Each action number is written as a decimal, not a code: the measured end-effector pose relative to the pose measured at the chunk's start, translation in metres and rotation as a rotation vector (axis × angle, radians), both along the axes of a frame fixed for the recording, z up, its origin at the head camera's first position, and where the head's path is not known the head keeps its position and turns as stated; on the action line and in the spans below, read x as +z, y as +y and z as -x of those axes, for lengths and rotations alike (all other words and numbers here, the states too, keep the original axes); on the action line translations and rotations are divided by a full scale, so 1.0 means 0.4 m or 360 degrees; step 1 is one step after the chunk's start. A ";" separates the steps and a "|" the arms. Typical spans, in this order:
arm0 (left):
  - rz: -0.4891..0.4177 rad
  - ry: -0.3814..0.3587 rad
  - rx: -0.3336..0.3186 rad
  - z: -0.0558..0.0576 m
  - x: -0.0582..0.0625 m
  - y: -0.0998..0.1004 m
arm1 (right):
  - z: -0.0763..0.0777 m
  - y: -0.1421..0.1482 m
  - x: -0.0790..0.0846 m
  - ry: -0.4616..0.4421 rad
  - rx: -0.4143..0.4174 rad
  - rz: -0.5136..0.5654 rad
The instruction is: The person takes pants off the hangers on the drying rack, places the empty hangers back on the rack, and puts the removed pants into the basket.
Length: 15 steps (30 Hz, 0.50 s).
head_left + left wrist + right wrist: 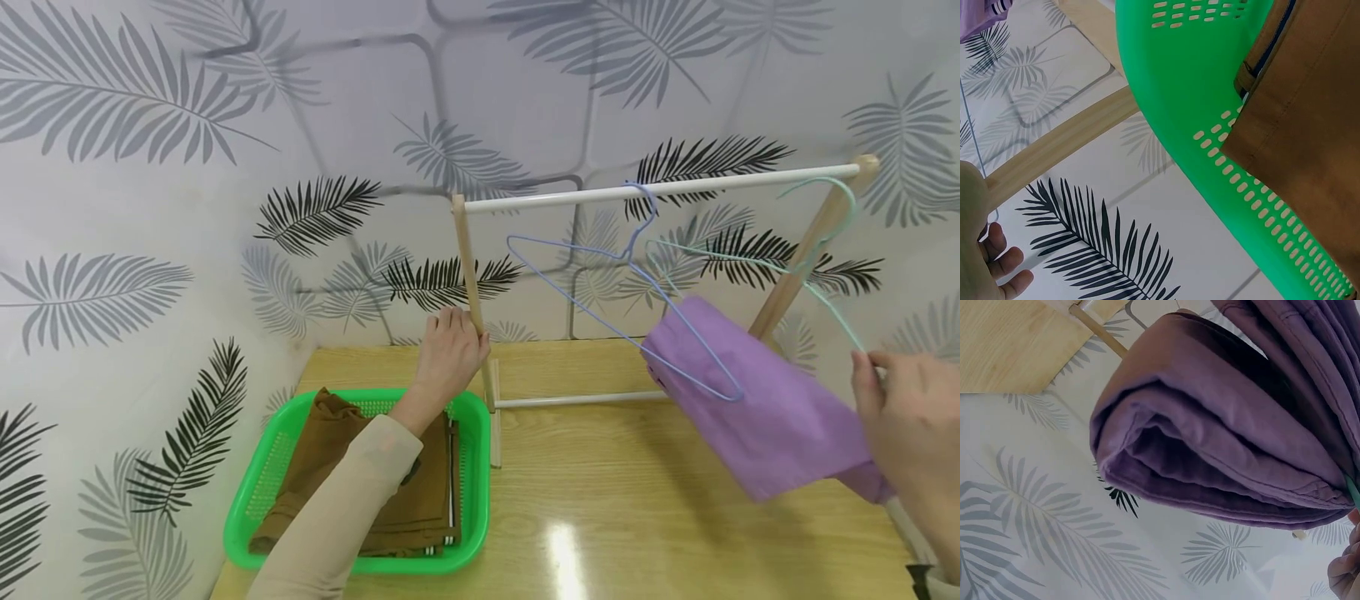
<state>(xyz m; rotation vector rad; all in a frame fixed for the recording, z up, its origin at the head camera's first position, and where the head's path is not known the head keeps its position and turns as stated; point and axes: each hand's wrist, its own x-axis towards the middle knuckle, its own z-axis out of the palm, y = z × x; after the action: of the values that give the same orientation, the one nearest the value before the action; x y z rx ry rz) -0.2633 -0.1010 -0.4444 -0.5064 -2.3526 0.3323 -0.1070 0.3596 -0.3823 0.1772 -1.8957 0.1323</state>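
Note:
My left hand [448, 346] grips the left wooden post [467, 250] of a small clothes rack, its thumb wrapped round the front. At the right, my right hand [918, 417] pinches a mint-green hanger [852, 204] near one lower corner. A folded purple garment [757, 400] is draped over that hanger, and its thick layered folds fill the right wrist view. From the white top rail [555, 199] hangs a bare blue hanger [630, 246], which overlaps the purple garment in the head view. The hanger's lower bar is hidden inside the cloth.
A green perforated basket [243, 483] stands left of the rack, holding folded brown clothes [420, 508]. Below, a white lower rail [577, 400] runs just over the wooden table [615, 508]. Leaf-patterned wall covering [150, 333] rises behind and at the left.

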 end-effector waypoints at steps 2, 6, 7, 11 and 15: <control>0.0005 0.0007 0.0002 0.002 -0.001 0.000 | -0.004 -0.004 -0.006 -0.0011 0.0021 0.0039; -0.0004 -0.0001 0.0005 0.006 -0.003 0.000 | -0.013 -0.009 -0.020 -0.0059 0.0030 0.0063; -0.0009 -0.0001 0.0002 0.006 -0.003 0.001 | -0.015 -0.009 -0.023 -0.0061 0.0036 0.0071; -0.0023 0.0001 -0.0002 0.005 -0.003 0.003 | -0.023 -0.010 -0.036 -0.0085 0.0033 0.0041; -0.0019 -0.0022 0.0010 0.003 -0.002 0.002 | -0.033 -0.012 -0.048 -0.0134 0.0030 0.0009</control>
<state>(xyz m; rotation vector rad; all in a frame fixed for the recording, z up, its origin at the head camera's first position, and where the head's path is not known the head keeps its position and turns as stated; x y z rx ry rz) -0.2643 -0.1001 -0.4450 -0.4974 -2.3685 0.3183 -0.0937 0.3549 -0.4016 0.1881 -1.9779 0.1596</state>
